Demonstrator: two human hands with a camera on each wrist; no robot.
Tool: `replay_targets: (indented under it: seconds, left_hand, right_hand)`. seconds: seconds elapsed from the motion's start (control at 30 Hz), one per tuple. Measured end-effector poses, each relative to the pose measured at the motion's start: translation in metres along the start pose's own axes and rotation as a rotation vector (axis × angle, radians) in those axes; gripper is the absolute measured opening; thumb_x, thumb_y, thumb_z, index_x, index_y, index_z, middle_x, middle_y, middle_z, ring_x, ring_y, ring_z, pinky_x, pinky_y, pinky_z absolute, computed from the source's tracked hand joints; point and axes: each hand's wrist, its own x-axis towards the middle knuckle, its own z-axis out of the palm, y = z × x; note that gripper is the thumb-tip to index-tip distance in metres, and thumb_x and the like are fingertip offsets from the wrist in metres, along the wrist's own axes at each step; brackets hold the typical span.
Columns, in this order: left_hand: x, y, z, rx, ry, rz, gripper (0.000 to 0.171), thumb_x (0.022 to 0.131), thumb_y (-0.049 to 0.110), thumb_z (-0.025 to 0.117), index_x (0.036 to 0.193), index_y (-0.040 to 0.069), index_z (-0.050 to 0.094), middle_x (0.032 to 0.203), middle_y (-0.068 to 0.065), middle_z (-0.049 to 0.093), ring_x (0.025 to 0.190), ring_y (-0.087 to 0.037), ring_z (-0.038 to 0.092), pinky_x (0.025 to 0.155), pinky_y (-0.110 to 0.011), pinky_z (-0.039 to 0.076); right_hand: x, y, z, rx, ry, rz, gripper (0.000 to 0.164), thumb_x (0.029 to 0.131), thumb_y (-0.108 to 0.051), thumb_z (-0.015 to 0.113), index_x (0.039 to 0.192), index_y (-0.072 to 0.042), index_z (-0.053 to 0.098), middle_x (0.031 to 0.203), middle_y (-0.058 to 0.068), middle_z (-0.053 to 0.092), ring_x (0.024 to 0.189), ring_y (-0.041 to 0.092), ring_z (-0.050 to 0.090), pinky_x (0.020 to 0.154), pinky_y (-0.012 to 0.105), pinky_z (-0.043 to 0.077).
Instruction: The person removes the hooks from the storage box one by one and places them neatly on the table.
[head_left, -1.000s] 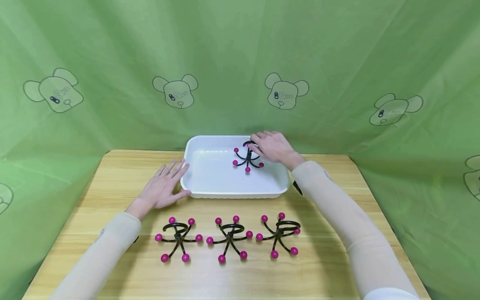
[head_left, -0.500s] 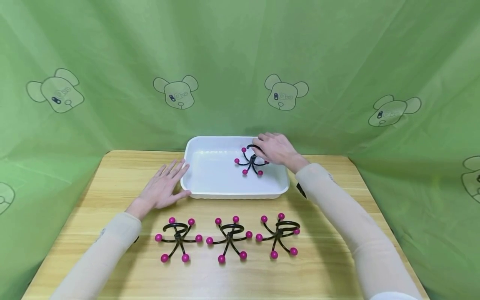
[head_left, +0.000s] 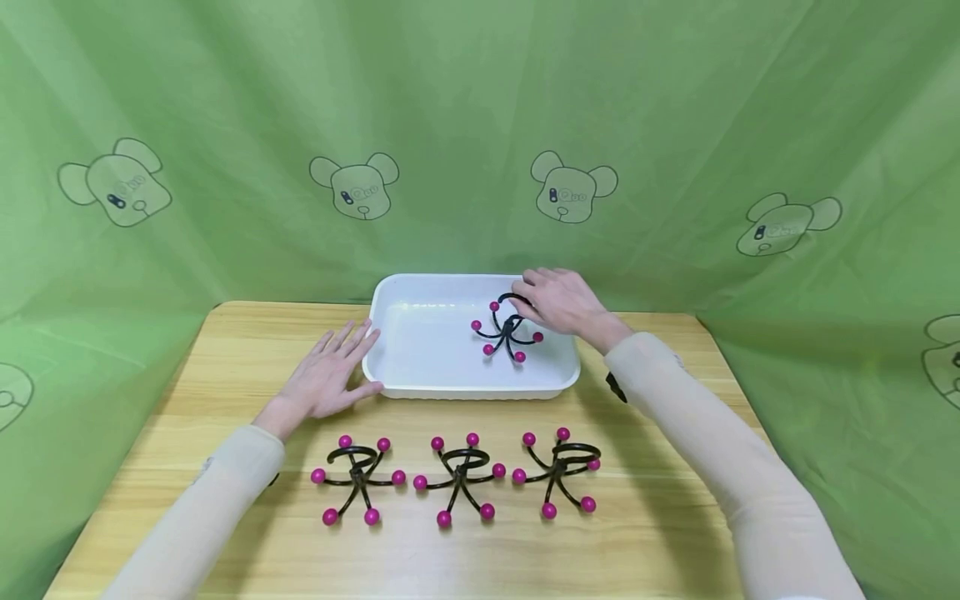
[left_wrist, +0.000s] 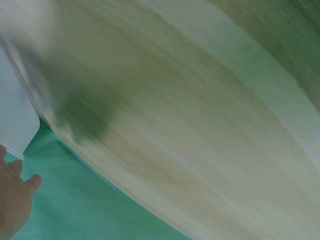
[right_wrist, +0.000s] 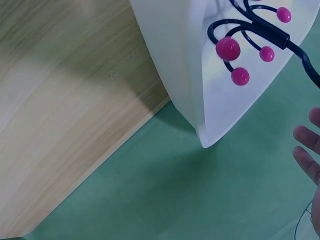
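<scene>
My right hand [head_left: 564, 302] pinches the curved handle of a black claw massager [head_left: 508, 328] whose arms end in pink balls. It stands in the right half of a white tray [head_left: 468, 392], balls downward. Part of the handle is hidden behind the fingers. In the right wrist view the massager [right_wrist: 270, 32] leans over the tray, and the grip lies outside the frame. Spread and straight, my left hand [head_left: 326, 379] rests against the tray's left edge. Three similar massagers stand in a row before the tray: left [head_left: 357, 475], middle [head_left: 460, 473] and right [head_left: 558, 468].
The wooden table [head_left: 247, 358] carries everything, and its back edge runs just behind the tray. Green cloth [head_left: 465, 100] with printed bear heads hangs at the back and both sides.
My right hand has moved slightly right and toward me with the massager, which has turned and tilted in the tray. The left hand and the row of three massagers have stayed put.
</scene>
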Motion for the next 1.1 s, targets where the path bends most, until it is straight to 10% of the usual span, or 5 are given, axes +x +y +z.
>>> replay_targets:
  seconds: [1.1]
  left_hand:
    - [0.000,0.000,-0.002,0.007,0.007,0.008,0.095,0.101,0.067,0.052,0.171,0.015,0.014,0.180,-0.010,0.010,0.166,-0.041,0.016,0.134,-0.063,0.018]
  right_hand:
    - [-0.071,0.019,-0.059,-0.022,0.225,-0.036,0.021,0.099,-0.028,0.061,0.102,-0.010,0.072,0.091,0.009,0.068,0.077,0.027,0.065,0.065,0.040,0.059]
